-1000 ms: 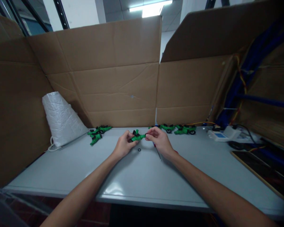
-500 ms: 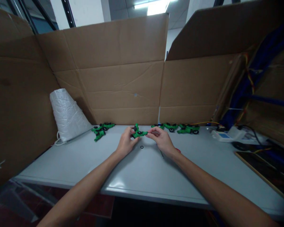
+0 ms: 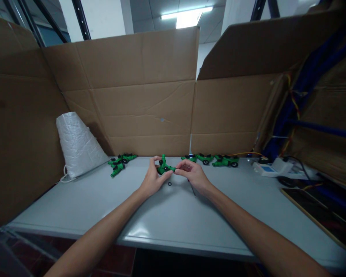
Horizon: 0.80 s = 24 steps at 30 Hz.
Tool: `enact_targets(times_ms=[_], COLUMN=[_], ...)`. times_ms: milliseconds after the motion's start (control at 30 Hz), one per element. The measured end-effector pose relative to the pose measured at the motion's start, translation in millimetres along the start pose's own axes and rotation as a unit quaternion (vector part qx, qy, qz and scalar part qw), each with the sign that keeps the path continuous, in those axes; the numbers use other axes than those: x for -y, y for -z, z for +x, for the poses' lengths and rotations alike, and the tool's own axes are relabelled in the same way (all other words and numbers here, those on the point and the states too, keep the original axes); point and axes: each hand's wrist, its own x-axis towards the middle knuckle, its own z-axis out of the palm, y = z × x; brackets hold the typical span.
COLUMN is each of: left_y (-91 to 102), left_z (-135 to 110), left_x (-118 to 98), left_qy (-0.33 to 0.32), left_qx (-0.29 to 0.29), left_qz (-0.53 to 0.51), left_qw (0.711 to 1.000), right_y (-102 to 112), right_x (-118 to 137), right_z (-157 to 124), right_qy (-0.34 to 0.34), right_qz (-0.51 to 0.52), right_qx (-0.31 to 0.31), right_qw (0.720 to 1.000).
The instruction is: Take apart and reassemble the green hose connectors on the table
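My left hand [image 3: 151, 178] is closed round a small green plastic fitting with black parts [image 3: 163, 167], held just above the grey table [image 3: 173, 219]. My right hand [image 3: 192, 174] pinches the right tip of the same fitting with thumb and forefinger. A thin metal tool [image 3: 193, 190] pokes out from under my right hand. A small black ring [image 3: 169, 184] lies on the table right below the fitting.
More green fittings lie at the back left [image 3: 119, 163] and back right [image 3: 216, 159]. A white woven bag [image 3: 76, 143] leans at the left. Cardboard walls [image 3: 150, 111] enclose the table. A white device with cables [image 3: 272, 167] and a dark board [image 3: 320, 215] sit at the right.
Both hands stay on the green fitting, which has tipped more upright and drawn closer between the fingers. The camera view shifted slightly.
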Motion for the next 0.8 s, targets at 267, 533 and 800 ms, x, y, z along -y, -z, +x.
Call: enact_targets(times_ms=[267, 533, 800], left_y=[-5.0, -4.4, 0.8], left_z=[-2.1, -0.5, -0.3], left_x=[3.4, 8.3, -3.1], left_qy=[0.024, -0.001, -0.037], left_qx=[0.061, 0.05, 0.052], left_qz=[-0.006, -0.015, 0.007], left_qw=[0.998, 0.999, 0.998], right_y=[-11.0, -11.8, -15.7], right_x=[11.6, 7.4, 6.2], right_z=[-6.8, -7.7, -10.9], right_qy=[-0.033, -0.014, 0.023], right_qz=[0.061, 0.056, -0.011], right_qx=[0.018, 0.042, 0.065], right_qw=[0.997, 0.997, 0.998])
